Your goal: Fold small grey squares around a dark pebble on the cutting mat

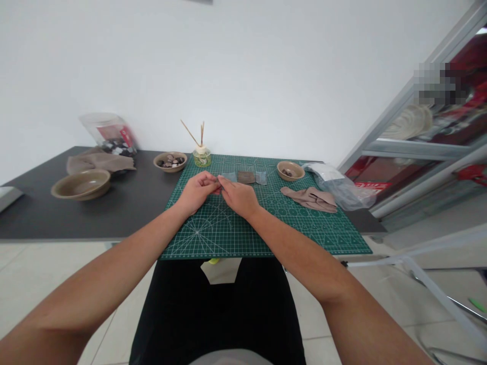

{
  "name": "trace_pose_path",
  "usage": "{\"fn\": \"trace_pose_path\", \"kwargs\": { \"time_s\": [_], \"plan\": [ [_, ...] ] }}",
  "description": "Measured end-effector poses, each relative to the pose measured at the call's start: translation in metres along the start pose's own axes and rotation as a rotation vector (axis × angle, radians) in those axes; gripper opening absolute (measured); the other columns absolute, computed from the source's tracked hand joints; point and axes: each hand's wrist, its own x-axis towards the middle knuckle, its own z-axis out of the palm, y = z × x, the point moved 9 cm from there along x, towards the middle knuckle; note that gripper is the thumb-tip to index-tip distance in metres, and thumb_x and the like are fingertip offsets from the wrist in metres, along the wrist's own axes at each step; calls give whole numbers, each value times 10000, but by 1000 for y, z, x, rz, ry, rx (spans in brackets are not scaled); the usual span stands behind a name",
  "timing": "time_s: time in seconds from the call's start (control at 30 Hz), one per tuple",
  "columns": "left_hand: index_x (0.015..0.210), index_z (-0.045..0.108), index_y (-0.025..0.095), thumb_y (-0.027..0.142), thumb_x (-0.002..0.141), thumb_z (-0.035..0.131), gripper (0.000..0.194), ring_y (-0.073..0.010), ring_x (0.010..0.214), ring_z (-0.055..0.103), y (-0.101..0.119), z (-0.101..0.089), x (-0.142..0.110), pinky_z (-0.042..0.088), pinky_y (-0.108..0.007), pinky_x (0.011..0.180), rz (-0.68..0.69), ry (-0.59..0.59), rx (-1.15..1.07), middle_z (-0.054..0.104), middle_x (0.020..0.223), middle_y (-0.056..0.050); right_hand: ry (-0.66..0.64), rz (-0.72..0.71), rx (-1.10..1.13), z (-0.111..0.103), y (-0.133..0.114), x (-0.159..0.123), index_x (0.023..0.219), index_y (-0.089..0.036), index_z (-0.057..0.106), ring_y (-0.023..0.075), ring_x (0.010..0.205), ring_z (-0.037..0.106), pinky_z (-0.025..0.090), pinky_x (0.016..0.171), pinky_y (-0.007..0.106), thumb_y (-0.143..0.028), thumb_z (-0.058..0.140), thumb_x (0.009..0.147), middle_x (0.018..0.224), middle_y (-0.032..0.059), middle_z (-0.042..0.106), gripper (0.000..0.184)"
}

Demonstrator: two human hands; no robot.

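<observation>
Over the green cutting mat [304, 230], my left hand [199, 191] and my right hand [239, 197] meet, fingertips pinched together. Something small and dark shows between them, too small to name. Just behind my right hand lie a clear, bluish strip [261, 177] and a brown rectangular piece [246, 177], partly hidden by the fingers. A small tan bowl [291, 177] with a few dark stones stands to the right. Another tan bowl [182, 167], left of the mat, holds several stones in dark and pale colours.
A reed diffuser [202, 157] stands at the mat's back left. A brown cloth [312, 198] and a plastic bag [348, 190] lie right. Far left are a larger bowl [81, 186], another cloth [97, 161] and a clear container [108, 134] of dark and white pieces. A wall closes off the back.
</observation>
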Motion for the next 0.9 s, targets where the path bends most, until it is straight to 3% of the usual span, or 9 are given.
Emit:
{"fn": "trace_pose_path", "kwargs": {
  "time_s": [0.53,0.9],
  "plan": [
    [725,574,160,249,654,777,232,-104,520,599,3,-3,-1,473,-230,564,6,29,71,647,577,25,26,-29,22,-3,-2,-1,1455,-160,459,214,1153,650,537,908,319,-219,421,978,1446,86,535,482],
    [776,528,176,258,667,797,301,-121,559,633,3,-9,1,521,-255,576,49,65,-95,687,638,7,43,13,-6,3,8,2,1422,-154,498,237,1134,654,537,911,357,-217,388,980,1429,106,557,460]
  ]
}}
